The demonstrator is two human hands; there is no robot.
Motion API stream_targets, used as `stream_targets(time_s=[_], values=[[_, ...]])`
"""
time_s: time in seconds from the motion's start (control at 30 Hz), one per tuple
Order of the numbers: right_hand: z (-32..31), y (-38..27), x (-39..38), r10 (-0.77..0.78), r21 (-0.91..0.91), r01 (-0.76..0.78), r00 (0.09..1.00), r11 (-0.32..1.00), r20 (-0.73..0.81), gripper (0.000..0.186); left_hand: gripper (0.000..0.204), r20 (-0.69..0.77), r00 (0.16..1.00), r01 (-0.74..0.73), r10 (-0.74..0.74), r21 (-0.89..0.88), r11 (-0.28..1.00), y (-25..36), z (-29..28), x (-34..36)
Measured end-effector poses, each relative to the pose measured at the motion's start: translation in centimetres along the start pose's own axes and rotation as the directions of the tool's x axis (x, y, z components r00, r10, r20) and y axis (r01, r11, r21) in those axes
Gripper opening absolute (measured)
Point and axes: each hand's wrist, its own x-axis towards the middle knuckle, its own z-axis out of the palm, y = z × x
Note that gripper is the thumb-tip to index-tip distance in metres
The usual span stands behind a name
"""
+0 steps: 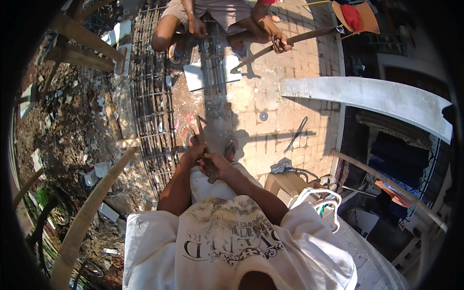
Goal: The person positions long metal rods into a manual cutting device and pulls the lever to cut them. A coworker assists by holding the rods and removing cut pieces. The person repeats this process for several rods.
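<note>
My left hand [195, 151] and my right hand [213, 164] are closed around a short tool [201, 129], apparently a bar with an angled top, held low in front of my legs. My right hand sits a little below and right of my left, with the tool's lower end [211, 176] showing under it. Beyond the tool, pink string [187, 121] lies on the dusty ground beside long rebar cages [150, 106]. My sandaled right foot [230, 150] shows just right of the tool. What the tool's tip touches is unclear.
A co-worker [208, 14] sits opposite, holding a long dark bar [309, 36] over white tiles [193, 77]. A pale curved beam [367, 89] reaches in from the right. Rubble [72, 125] and bamboo poles [87, 208] lie left. A cardboard box [282, 186] stands near my right.
</note>
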Motion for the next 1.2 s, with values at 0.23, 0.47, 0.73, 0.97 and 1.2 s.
stream_targets(time_s=[0.23,0.47,0.73,0.97,1.2], values=[[-12.4,-8.4,-10.1,0.035,-0.092,-0.033,0.999,0.995,0.028,0.03,0.043,-0.245,0.939,-0.272,0.241,-0.104,0.957,-1.3,5.5,-0.4],[-26.2,-14.5,-22.0,-0.472,-0.835,0.069,0.849,0.546,-0.239,0.028,0.033,-0.697,0.703,-0.313,0.139,-0.129,0.941,-7.8,5.6,-2.5],[-41.6,-21.1,-21.1,-0.818,-0.978,-0.169,0.54,0.123,-0.196,0.043,0.031,-0.686,0.722,-0.246,0.093,-0.129,0.961,-9.8,14.1,-3.4],[-50.5,-19.9,-16.3,-0.642,-0.934,-0.243,0.678,0.263,-0.358,0.034,0.034,-0.69,0.706,-0.27,0.162,-0.051,0.962,-6.4,16.2,-7.4],[-50.7,-15.7,-13.2,-0.758,-0.87,-0.392,0.457,0.298,-0.465,0.037,0.03,-0.729,0.653,-0.324,0.203,-0.027,0.946,-5.0,17.0,-9.7]])
